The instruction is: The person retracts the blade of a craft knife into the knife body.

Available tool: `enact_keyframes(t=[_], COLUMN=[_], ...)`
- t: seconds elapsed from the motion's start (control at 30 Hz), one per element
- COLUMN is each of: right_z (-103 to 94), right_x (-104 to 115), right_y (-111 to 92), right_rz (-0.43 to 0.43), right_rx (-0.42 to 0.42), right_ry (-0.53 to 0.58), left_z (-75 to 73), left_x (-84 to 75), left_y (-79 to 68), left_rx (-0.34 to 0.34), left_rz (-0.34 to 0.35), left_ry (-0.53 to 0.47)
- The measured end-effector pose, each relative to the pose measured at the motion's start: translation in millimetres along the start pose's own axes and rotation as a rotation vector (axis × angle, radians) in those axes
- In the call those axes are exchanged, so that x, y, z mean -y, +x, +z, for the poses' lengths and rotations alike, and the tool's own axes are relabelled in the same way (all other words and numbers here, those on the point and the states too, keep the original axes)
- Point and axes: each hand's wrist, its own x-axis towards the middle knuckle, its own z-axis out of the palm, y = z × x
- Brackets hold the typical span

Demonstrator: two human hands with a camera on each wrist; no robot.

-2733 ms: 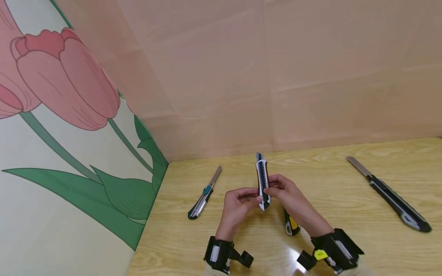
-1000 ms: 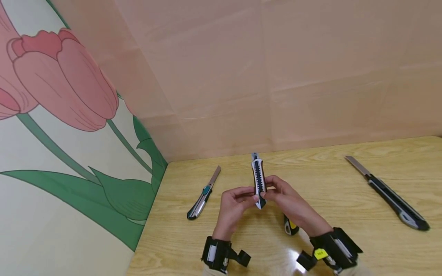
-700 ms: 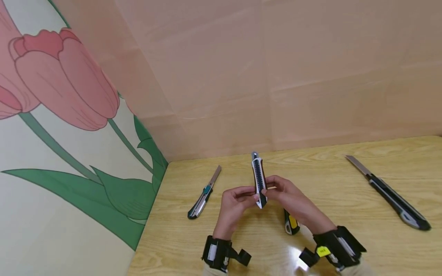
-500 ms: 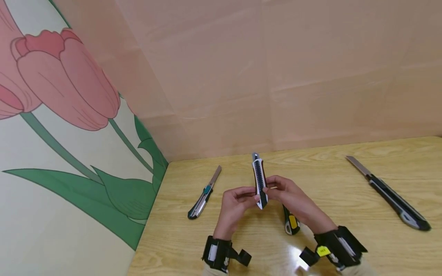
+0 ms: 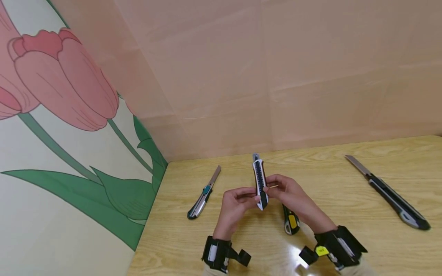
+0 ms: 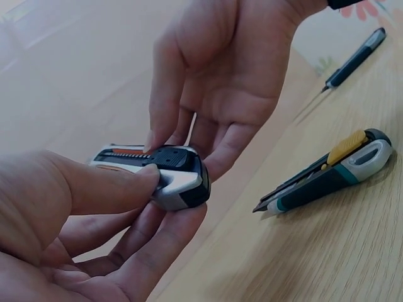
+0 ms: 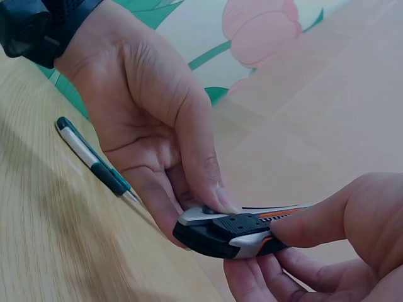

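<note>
1. Spanning the back from 11 to 2 o'clock, with the held knife as the clock's centre, a creased pinkish-tan backing (image 5: 276,76) meets the surface's far edge.
2. Toward 9 and 10 o'clock stands a pale wall (image 5: 51,214) painted with pink tulips (image 5: 63,80) and green leaves.
3. Beneath the knives spreads the light wood-grain surface (image 5: 172,245), with a bright reflection near 5 o'clock.
4. Both hands are clamped on one knife: the left hand (image 5: 236,201) at 8 o'clock and the right hand (image 5: 291,195) at 4 o'clock pinch its lower half between thumb and fingers. Each wrist wears a black camera mount (image 5: 217,253).
5. Long black snap-off knife (image 5: 390,195): well out at 3 o'clock, flat on the surface, blade extended toward 10 o'clock.
6. Teal-slider snap-off knife (image 5: 203,197): at 9 o'clock on the surface, silver and black, blade out toward 1 o'clock.
7. White-and-black snap-off knife (image 5: 259,176): the held one, raised above the surface, tip toward 12 o'clock; orange shows along its toothed track.
8. Yellow-slider snap-off knife (image 6: 327,170): near 5 o'clock on the surface, partly behind the right hand in the head view.
9. Black slider (image 7: 238,224) of the held knife: the right thumb touches its edge.
</note>
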Motion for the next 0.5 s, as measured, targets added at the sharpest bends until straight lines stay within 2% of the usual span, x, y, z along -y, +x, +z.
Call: enact_keyframes(t=[0.27, 0.5], right_z=[-0.7, -0.3], right_x=[0, -1], right_y=[0, 1], right_rz=[0.027, 0.025], right_rx=[-0.005, -0.006], right_ry=[-0.040, -0.058], left_z=[0.3, -1.6], left_x=[-0.6, 16.9], left_y=[0.2, 8.7], left_rx=[0.010, -0.003], left_rz=[-0.040, -0.049], left_ry=[0.031, 0.024])
